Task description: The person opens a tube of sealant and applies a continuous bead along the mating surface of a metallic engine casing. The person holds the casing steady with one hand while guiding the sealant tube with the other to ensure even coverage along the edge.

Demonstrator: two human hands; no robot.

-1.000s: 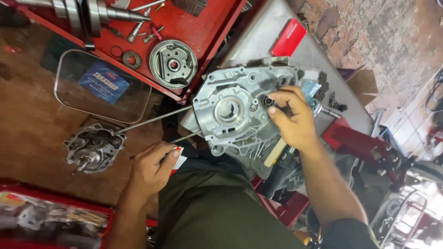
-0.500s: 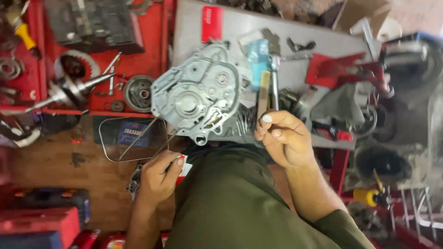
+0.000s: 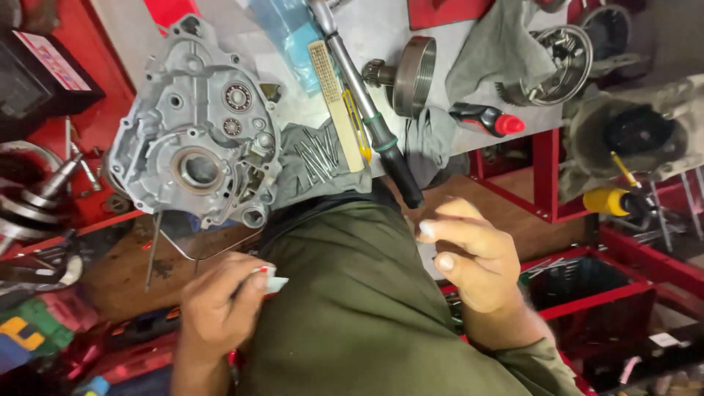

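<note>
The left hand pinches one small red-and-white tube between closed fingertips, just below the single grey engine case on the bench. The right hand hangs loosely curled, empty, near one ratchet wrench.

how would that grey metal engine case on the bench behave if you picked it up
The grey cast-metal engine case looks rigid and probably heavy for its size. It overhangs the grey bench edge, so a push might tip it. Its ribbed, irregular shape makes rolling unlikely.
</note>
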